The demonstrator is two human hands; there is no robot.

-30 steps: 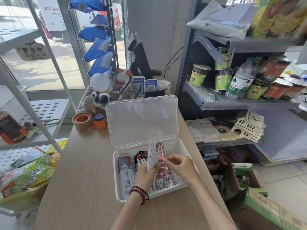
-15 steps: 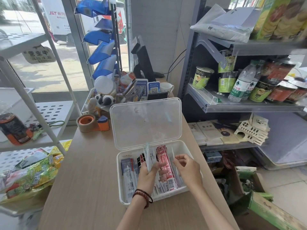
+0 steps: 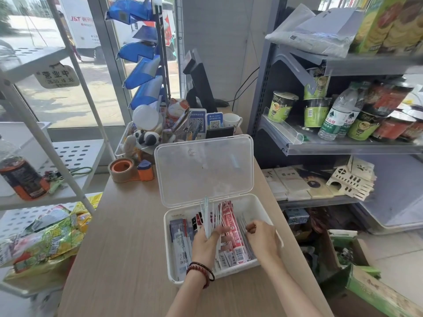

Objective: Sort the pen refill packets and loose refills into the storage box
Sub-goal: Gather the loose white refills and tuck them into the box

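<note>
A clear plastic storage box [image 3: 170,274] sits open on the wooden counter, its lid [image 3: 203,170] standing up at the back. Inside lie blue-white refill packets [image 3: 180,241] at the left and red refill packets [image 3: 233,232] in the middle. My left hand [image 3: 206,244] grips a bundle of loose white refills [image 3: 207,216] upright over the box. My right hand [image 3: 263,239] is down in the box's right side, fingers curled among the grey refills there; what they hold is hidden.
A tape roll in an orange dispenser [image 3: 128,169] stands behind the box to the left. A tray of trinkets and QR stands [image 3: 174,129] sits at the counter's back. A shelf rack [image 3: 343,143] of cups and bottles rises at the right, snack bags [image 3: 45,239] at the left.
The bundle of refills in my left hand has come down lower toward the box. My right hand let go of the bundle and moved right, down into the box's right side.
</note>
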